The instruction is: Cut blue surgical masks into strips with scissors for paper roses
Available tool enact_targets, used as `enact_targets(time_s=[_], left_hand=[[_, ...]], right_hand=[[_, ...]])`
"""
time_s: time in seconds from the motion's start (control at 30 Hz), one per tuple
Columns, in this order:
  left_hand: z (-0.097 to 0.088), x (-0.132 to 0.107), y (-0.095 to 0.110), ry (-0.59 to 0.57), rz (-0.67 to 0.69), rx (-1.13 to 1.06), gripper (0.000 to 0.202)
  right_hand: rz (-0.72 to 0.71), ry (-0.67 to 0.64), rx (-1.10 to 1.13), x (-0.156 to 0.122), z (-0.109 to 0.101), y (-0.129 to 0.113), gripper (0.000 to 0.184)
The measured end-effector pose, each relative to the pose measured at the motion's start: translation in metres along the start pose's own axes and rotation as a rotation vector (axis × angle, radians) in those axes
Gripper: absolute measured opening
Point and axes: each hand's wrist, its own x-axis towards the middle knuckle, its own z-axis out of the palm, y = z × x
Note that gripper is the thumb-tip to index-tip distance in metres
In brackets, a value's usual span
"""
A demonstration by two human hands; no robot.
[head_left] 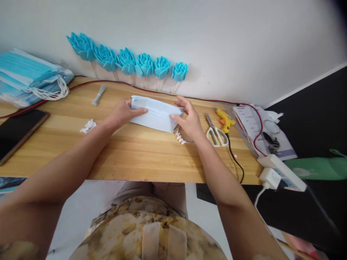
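Note:
A pale blue face mask [155,113] is stretched out above the wooden table between my two hands. My left hand [127,112] pinches its left end, thumb on top and fingers behind. At the other end, my right hand [188,119] grips the mask between thumb and fingers. Just under the right hand lies a small white toothed piece [179,137], partly covered, which I cannot identify. To the right of that hand are scissors [215,131] with white handles and a yellow glue gun [225,120].
Several blue flowers on sticks [126,61] lean against the wall. A stack of masks [29,76], a phone [21,130], white scraps [88,126] and a bundle of ties [99,95] lie left. A power strip [283,173] and red cable [261,126] are right.

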Motion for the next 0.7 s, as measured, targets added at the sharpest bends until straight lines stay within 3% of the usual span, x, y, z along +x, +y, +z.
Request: enact_targets(time_s=[0.1, 0.2, 0.33, 0.4, 0.47, 0.53, 0.6, 0.7], left_hand=[[-0.001, 0.000, 0.005, -0.062, 0.066, 0.100, 0.024], [0.001, -0.002, 0.019, -0.128, 0.187, 0.196, 0.020], [0.003, -0.008, 0.049, -0.201, 0.363, 0.268, 0.020], [0.004, -0.008, 0.060, -0.176, 0.423, 0.240, 0.032], [0.007, -0.007, 0.064, -0.115, 0.464, 0.126, 0.054], [0.012, -0.005, 0.059, -0.106, 0.453, -0.039, 0.077], [0.021, -0.005, 0.048, -0.183, 0.374, -0.161, 0.086], [0.034, -0.008, 0.033, -0.272, 0.201, -0.202, 0.061]], right_hand=[[-0.162, -0.053, -0.164, -0.001, -0.001, -0.016, 0.074], [-0.230, -0.097, -0.239, -0.004, 0.002, -0.027, 0.073], [-0.091, -0.090, -0.180, -0.009, 0.005, -0.031, 0.042], [0.018, -0.048, -0.082, -0.010, 0.004, -0.031, 0.026], [0.089, 0.029, 0.059, -0.009, 0.005, -0.030, 0.025], [0.128, 0.102, 0.220, -0.008, 0.007, -0.028, 0.030], [0.163, 0.131, 0.364, -0.007, 0.011, -0.025, 0.036], [0.217, 0.106, 0.497, -0.008, 0.018, -0.019, 0.047]])
